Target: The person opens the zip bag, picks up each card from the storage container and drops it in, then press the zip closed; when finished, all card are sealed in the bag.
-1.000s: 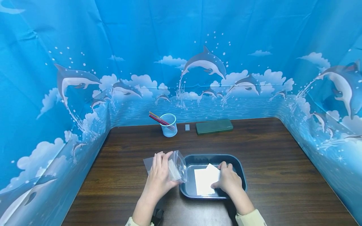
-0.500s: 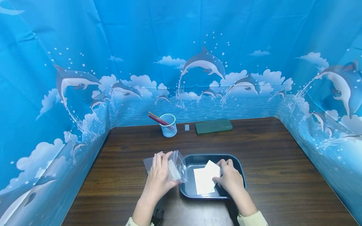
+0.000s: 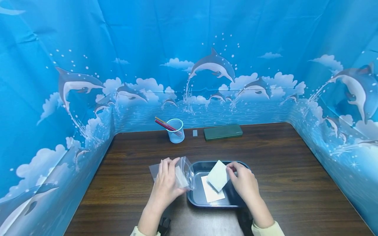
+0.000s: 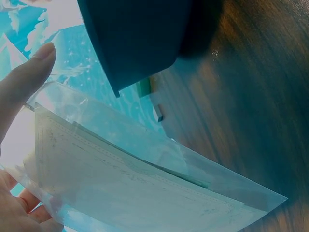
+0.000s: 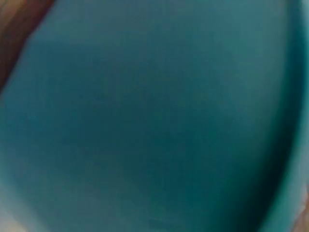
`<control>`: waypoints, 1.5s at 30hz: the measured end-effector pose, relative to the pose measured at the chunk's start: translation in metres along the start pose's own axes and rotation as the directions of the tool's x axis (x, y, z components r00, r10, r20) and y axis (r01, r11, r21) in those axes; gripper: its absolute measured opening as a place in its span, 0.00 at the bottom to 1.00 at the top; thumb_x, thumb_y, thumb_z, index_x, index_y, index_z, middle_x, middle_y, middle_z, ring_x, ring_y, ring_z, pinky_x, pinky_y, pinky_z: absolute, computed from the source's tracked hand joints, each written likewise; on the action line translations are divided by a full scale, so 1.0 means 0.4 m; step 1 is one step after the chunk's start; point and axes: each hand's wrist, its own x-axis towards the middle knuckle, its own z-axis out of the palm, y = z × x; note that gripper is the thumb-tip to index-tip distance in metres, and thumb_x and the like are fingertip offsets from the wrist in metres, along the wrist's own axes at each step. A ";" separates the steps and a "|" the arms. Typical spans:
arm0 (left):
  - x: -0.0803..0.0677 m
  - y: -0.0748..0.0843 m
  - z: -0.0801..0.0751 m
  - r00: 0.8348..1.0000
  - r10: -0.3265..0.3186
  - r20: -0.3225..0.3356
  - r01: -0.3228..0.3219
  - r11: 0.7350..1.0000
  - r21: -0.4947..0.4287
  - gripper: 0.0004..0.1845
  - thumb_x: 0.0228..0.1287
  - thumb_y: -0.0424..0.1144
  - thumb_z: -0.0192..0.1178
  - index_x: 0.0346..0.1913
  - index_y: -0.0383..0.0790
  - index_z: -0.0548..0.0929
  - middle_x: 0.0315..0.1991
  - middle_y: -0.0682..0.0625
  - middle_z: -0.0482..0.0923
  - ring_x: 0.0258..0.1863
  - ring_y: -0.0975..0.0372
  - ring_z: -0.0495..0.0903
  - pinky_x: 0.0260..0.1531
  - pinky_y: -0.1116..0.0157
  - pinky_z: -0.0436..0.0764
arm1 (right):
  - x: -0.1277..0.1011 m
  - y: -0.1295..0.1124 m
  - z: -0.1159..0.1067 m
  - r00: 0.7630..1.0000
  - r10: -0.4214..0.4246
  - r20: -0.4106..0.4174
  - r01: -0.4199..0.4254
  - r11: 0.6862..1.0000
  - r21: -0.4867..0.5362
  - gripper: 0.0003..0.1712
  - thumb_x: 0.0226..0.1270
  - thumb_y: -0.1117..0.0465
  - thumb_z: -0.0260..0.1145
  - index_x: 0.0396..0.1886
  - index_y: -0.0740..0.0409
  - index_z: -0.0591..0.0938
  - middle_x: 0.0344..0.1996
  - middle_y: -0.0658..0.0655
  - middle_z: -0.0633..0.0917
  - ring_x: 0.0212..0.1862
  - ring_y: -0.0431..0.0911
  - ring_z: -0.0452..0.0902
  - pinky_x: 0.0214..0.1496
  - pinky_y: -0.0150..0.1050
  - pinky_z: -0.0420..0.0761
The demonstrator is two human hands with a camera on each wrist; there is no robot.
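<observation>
My left hand (image 3: 167,182) grips a clear plastic zip bag (image 3: 185,173) by its open mouth, just left of a dark blue tray (image 3: 197,200). In the left wrist view the bag (image 4: 145,183) shows a white sheet inside, with my fingers (image 4: 24,82) at its edge. My right hand (image 3: 242,182) pinches a white square sheet (image 3: 218,175) and holds it tilted above the tray. Another white sheet (image 3: 212,194) lies flat on the tray floor. The right wrist view shows only a blurred teal surface (image 5: 154,116).
At the back of the brown table (image 3: 289,183) stand a clear cup (image 3: 176,131) with coloured sticks, a small grey block (image 3: 195,132) and a dark green flat case (image 3: 223,132). Blue dolphin-print curtains wall in three sides.
My right hand has lifted one white sheet off the tray floor and tilted it up toward the bag. The left hand and bag have stayed in place.
</observation>
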 end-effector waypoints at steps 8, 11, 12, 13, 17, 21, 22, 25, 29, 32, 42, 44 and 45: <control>0.002 0.001 -0.002 1.000 0.008 0.003 -0.008 1.000 -0.007 0.63 0.20 0.53 0.84 0.67 0.40 0.63 0.54 0.41 0.65 0.63 0.47 0.61 0.64 0.48 0.62 | 0.002 -0.024 -0.026 0.988 -0.025 -0.151 0.040 0.994 0.100 0.05 0.63 0.56 0.69 0.37 0.49 0.86 0.23 0.45 0.80 0.14 0.41 0.64 0.14 0.34 0.64; 0.003 0.001 -0.003 1.000 0.007 0.003 -0.007 1.000 -0.003 0.63 0.20 0.52 0.84 0.67 0.40 0.63 0.54 0.41 0.65 0.63 0.47 0.61 0.65 0.48 0.60 | 0.000 -0.033 -0.032 0.982 -0.029 -0.187 0.053 0.990 0.128 0.04 0.61 0.56 0.71 0.35 0.49 0.87 0.22 0.43 0.80 0.14 0.39 0.65 0.13 0.33 0.64; 0.003 0.002 -0.003 1.000 0.006 0.004 -0.006 1.000 -0.002 0.63 0.20 0.52 0.84 0.67 0.41 0.62 0.55 0.41 0.65 0.63 0.47 0.61 0.65 0.48 0.59 | -0.001 -0.037 -0.033 0.980 -0.030 -0.198 0.058 0.989 0.138 0.04 0.60 0.56 0.71 0.35 0.49 0.87 0.21 0.42 0.80 0.15 0.39 0.66 0.13 0.33 0.65; 0.004 0.002 -0.003 1.000 0.004 0.004 -0.004 1.000 -0.001 0.63 0.20 0.52 0.84 0.67 0.41 0.62 0.55 0.41 0.65 0.63 0.47 0.61 0.65 0.49 0.59 | -0.002 -0.041 -0.034 0.977 -0.033 -0.208 0.065 0.986 0.150 0.04 0.59 0.56 0.72 0.34 0.49 0.87 0.21 0.42 0.80 0.15 0.39 0.66 0.14 0.32 0.65; 0.003 0.002 -0.004 1.000 0.001 0.006 -0.001 1.000 0.000 0.63 0.20 0.52 0.84 0.67 0.41 0.62 0.55 0.41 0.65 0.63 0.48 0.61 0.66 0.50 0.57 | -0.007 -0.058 -0.038 0.968 -0.066 -0.241 0.121 0.968 0.220 0.05 0.56 0.57 0.75 0.33 0.48 0.88 0.21 0.39 0.81 0.17 0.39 0.67 0.15 0.30 0.65; 0.002 0.000 -0.006 1.000 0.005 0.004 -0.005 1.000 0.005 0.63 0.21 0.53 0.84 0.67 0.40 0.62 0.55 0.40 0.65 0.63 0.48 0.61 0.67 0.51 0.56 | -0.012 -0.075 -0.042 0.963 -0.101 -0.249 0.176 0.939 0.297 0.05 0.55 0.58 0.75 0.32 0.46 0.88 0.22 0.36 0.81 0.17 0.39 0.67 0.15 0.28 0.64; 0.001 0.000 -0.006 1.000 0.006 0.003 -0.006 1.000 0.006 0.63 0.21 0.54 0.84 0.67 0.40 0.62 0.55 0.40 0.65 0.63 0.48 0.61 0.67 0.51 0.56 | -0.014 -0.079 -0.043 0.962 -0.105 -0.250 0.183 0.933 0.310 0.05 0.55 0.58 0.75 0.32 0.46 0.88 0.22 0.36 0.81 0.17 0.39 0.67 0.15 0.28 0.63; 0.001 -0.001 -0.007 1.000 0.010 -0.003 -0.010 1.000 0.006 0.63 0.22 0.54 0.84 0.67 0.38 0.63 0.55 0.40 0.65 0.63 0.48 0.61 0.67 0.51 0.56 | -0.017 -0.091 -0.045 0.961 -0.106 -0.254 0.192 0.920 0.341 0.05 0.55 0.57 0.75 0.32 0.45 0.88 0.22 0.35 0.81 0.17 0.39 0.66 0.14 0.28 0.62; 0.001 -0.003 -0.008 1.000 0.013 -0.006 -0.013 1.000 0.007 0.63 0.22 0.54 0.84 0.67 0.38 0.63 0.55 0.40 0.65 0.62 0.48 0.62 0.67 0.51 0.56 | -0.022 -0.104 -0.045 0.959 -0.119 -0.256 0.210 0.906 0.367 0.05 0.55 0.58 0.75 0.32 0.45 0.88 0.22 0.34 0.81 0.15 0.39 0.63 0.13 0.30 0.60; 0.001 -0.003 -0.008 1.000 0.009 -0.006 -0.009 1.000 0.008 0.63 0.22 0.54 0.84 0.67 0.38 0.63 0.55 0.40 0.65 0.62 0.48 0.62 0.66 0.49 0.58 | -0.026 -0.110 -0.043 0.960 -0.128 -0.251 0.217 0.904 0.368 0.05 0.55 0.58 0.75 0.32 0.45 0.87 0.22 0.34 0.81 0.14 0.38 0.61 0.12 0.30 0.58; 0.002 0.000 -0.011 1.000 -0.020 0.011 0.020 1.000 -0.003 0.62 0.24 0.54 0.84 0.68 0.40 0.62 0.56 0.41 0.64 0.63 0.49 0.60 0.63 0.47 0.64 | -0.046 -0.131 -0.033 0.975 -0.094 -0.202 0.173 0.893 0.416 0.06 0.55 0.55 0.75 0.34 0.43 0.87 0.25 0.35 0.83 0.13 0.41 0.61 0.10 0.32 0.59; 0.002 0.001 -0.011 1.000 -0.026 0.017 0.026 1.000 -0.005 0.62 0.24 0.54 0.84 0.68 0.40 0.62 0.56 0.41 0.64 0.63 0.49 0.59 0.62 0.47 0.65 | -0.047 -0.135 -0.031 0.979 -0.086 -0.185 0.159 0.890 0.426 0.06 0.55 0.54 0.75 0.34 0.43 0.87 0.25 0.35 0.83 0.13 0.41 0.61 0.10 0.32 0.59; 0.002 0.001 -0.012 0.999 -0.029 0.020 0.029 1.000 -0.004 0.62 0.24 0.54 0.84 0.68 0.40 0.61 0.56 0.41 0.64 0.63 0.49 0.59 0.62 0.47 0.65 | -0.048 -0.137 -0.030 0.980 -0.084 -0.179 0.155 0.890 0.429 0.06 0.55 0.53 0.75 0.34 0.43 0.87 0.25 0.35 0.83 0.13 0.41 0.61 0.10 0.32 0.59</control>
